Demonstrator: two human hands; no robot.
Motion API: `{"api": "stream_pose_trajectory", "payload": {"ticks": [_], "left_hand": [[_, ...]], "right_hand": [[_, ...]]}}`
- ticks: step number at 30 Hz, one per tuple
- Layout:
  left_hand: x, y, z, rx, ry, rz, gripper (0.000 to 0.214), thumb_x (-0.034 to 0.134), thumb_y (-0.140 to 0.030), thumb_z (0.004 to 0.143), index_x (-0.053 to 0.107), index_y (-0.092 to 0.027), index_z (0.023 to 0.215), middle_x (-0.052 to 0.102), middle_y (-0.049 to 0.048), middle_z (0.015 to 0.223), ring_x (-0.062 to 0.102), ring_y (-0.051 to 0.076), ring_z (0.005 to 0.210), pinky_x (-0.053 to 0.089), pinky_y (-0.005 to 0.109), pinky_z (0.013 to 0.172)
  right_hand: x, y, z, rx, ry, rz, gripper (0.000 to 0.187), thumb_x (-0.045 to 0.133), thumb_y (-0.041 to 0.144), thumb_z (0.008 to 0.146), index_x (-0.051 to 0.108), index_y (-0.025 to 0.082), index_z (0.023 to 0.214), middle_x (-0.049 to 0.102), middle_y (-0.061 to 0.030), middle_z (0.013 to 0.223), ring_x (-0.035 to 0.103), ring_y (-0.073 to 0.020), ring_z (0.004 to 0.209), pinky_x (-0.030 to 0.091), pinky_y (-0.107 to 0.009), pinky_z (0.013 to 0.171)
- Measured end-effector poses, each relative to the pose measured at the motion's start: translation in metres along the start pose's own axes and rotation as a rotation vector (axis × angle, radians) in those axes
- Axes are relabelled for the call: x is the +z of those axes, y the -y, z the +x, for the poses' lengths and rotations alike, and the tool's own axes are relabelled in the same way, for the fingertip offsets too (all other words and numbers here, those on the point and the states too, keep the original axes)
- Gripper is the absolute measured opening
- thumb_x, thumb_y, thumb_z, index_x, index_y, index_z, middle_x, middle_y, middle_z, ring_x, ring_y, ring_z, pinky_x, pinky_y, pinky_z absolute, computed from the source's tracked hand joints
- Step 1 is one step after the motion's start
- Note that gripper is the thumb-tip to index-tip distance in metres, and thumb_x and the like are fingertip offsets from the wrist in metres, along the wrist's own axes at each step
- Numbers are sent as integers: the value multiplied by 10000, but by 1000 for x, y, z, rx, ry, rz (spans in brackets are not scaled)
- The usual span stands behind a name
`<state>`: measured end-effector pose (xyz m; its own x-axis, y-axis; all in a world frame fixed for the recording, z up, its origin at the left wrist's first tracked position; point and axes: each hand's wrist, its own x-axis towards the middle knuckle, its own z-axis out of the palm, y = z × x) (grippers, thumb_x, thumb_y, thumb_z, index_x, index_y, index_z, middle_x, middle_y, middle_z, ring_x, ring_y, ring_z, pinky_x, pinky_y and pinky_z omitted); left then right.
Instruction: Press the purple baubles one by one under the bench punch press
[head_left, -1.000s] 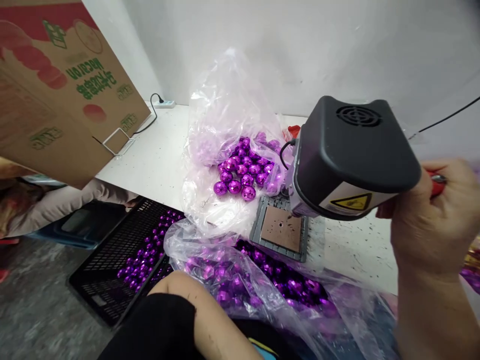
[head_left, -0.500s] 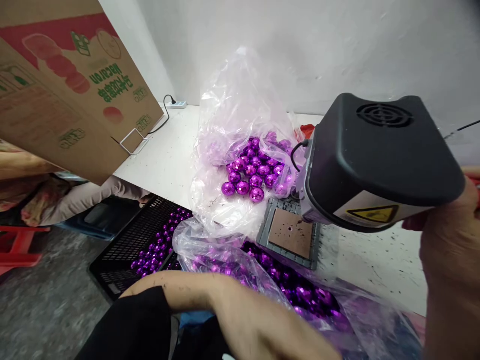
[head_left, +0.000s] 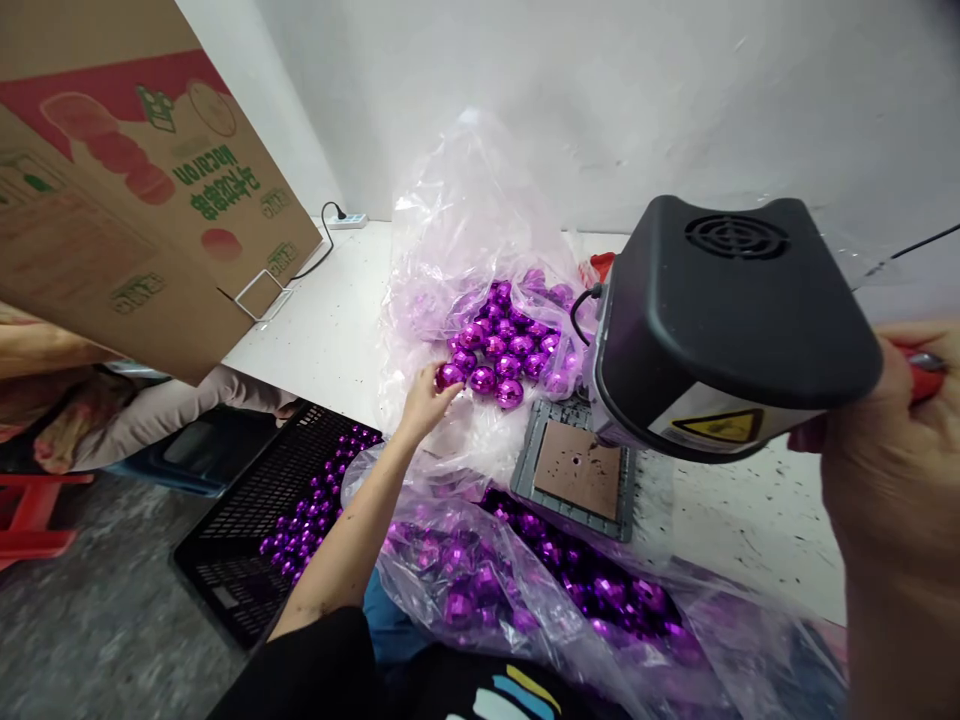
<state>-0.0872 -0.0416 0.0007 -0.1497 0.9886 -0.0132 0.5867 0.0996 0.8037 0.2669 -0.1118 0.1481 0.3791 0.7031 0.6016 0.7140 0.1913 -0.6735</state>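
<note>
**Q:** What does the left hand [head_left: 426, 402] grasp?
**A:** Its fingertips pinch one purple ball [head_left: 448, 376] at the near edge of the pile [head_left: 510, 338], inside the clear bag [head_left: 465, 200] on the tabletop [head_left: 330, 330].
**Q:** And the right hand [head_left: 889, 450]?
**A:** It is clenched around the red handle [head_left: 930, 385] of the black machine [head_left: 727, 320]. The machine's head hangs over a grey plate [head_left: 574, 470] between both hands. A black crate [head_left: 247, 520] lies below-left of the left hand.
</note>
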Motion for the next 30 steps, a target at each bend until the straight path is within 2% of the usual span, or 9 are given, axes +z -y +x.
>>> {"api": "stream_pose_trajectory", "payload": {"ticks": [3,5,9,13,15,17,21,25,30], "left_hand": [[-11,-14,-23,-96,192,-638,583,711,-418,820,496,-254,1337,630,92,1234,689,232,981,525,324,767],[-11,-24,-42,-139,337,-890,608,747,-469,794,516,-269,1320,645,95,1240,699,230,974,532,317,755],[7,-38,-72,-208,489,-1041,559,636,-611,869,561,-227,1269,672,142,1248,704,227,933,544,327,730],[34,-44,-88,-259,607,-1071,474,657,-559,875,627,-175,1150,702,146,1170,710,237,947,553,322,745],[48,-46,-93,-274,632,-1063,456,724,-507,834,638,-169,1127,711,123,1112,704,249,990,562,353,825],[63,-47,-96,-229,591,-980,464,762,-455,809,630,-174,1154,708,96,1101,685,247,1043,542,387,929],[93,-45,-97,61,399,-595,503,716,-419,844,570,-195,1271,673,74,1216,623,241,1153,465,403,1048],[117,-42,-92,316,292,-280,459,657,-401,890,552,-200,1289,649,79,1259,590,259,1180,438,434,1053],[127,-43,-88,447,244,-99,400,649,-357,915,556,-200,1270,660,91,1222,590,273,1146,428,464,1033]], "right_hand": [[1,2,4,62,23,5,416,591,589,862,668,184,915,478,42,486,467,-103,414,357,-263,455],[2,2,6,69,21,2,378,598,550,867,665,180,898,479,44,489,465,-96,412,352,-257,458],[4,1,8,31,14,23,355,594,522,872,639,170,843,462,51,479,452,-89,422,336,-251,471],[3,1,8,-3,31,55,386,569,558,881,606,176,836,467,51,541,436,-78,485,337,-252,519],[3,2,8,-14,39,84,404,551,574,890,593,176,832,479,42,595,435,-75,533,340,-250,544],[3,3,8,-18,43,106,413,535,576,901,582,174,818,470,40,616,417,-69,559,337,-247,563],[3,7,7,5,59,136,421,528,580,910,569,172,813,440,52,602,371,-55,553,322,-237,569],[2,8,6,15,76,142,414,524,576,913,558,174,819,425,59,598,356,-52,549,310,-232,565],[2,9,7,18,88,156,408,536,576,906,557,177,819,456,51,613,389,-57,559,322,-229,562]]}}
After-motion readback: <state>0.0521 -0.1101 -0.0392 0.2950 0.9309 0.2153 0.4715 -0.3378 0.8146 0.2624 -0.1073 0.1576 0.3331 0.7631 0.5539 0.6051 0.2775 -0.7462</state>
